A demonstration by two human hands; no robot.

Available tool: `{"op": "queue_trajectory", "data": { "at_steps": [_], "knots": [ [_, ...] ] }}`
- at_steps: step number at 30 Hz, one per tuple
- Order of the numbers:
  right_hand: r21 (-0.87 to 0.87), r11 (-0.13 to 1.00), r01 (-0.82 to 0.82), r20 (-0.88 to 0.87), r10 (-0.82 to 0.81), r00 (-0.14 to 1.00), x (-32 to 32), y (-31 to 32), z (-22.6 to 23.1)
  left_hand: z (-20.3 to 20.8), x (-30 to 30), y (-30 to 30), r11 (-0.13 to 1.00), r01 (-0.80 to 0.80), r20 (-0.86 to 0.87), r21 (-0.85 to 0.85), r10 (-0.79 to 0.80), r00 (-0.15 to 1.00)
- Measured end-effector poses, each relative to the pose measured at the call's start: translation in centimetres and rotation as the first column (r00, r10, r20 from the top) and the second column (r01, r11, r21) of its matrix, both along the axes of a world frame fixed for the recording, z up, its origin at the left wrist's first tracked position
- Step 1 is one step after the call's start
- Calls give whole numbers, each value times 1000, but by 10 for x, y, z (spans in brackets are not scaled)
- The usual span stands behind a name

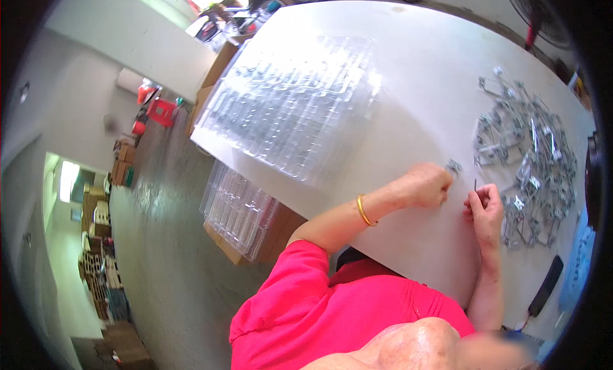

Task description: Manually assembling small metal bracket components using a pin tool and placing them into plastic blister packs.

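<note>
My left hand (pixel 429 186), with a gold bangle on its wrist, is closed in a fist over the white table (pixel 408 133). Whatever its fingers hold is hidden. Just beyond its knuckles lies a small grey metal part (pixel 453 166). To its right, my right hand (pixel 487 209) pinches a thin dark rod (pixel 475 185) that points up from thumb and fingertips. The two hands are a short gap apart. Beside my right hand spreads a loose pile of small silvery metal parts (pixel 533 162), too fine to tell one by one.
Clear ribbed plastic trays (pixel 287 108) cover the table's left part. More clear trays (pixel 236 210) sit on a cardboard box below the left edge. A black slim object (pixel 546 285) and a blue bag (pixel 578 264) lie at right. A fan (pixel 539 15) stands beyond the far right corner.
</note>
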State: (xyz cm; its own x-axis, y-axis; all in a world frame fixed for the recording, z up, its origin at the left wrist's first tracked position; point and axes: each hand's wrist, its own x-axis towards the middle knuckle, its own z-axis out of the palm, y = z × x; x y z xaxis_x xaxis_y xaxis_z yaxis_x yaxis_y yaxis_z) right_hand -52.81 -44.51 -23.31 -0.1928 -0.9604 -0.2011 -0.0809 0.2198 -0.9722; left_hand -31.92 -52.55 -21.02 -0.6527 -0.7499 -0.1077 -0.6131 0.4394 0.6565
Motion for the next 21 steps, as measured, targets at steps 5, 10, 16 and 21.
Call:
{"op": "queue_trajectory", "data": {
  "at_steps": [5,10,16,21],
  "knots": [
    [-23,999,-49,-50,48,998,-3,-5,-7,16,6,19,990,137,54,41,-139,989],
    [-95,993,-67,24,70,997,-8,-6,-15,73,40,46,970,202,-46,137,-197,979],
    [-42,997,-65,31,66,997,-4,-7,-5,161,116,70,997,51,-272,59,-33,962],
    [-79,996,-28,-16,26,1000,-4,-5,-7,206,202,31,865,-401,-182,-302,361,915]
  ]
}}
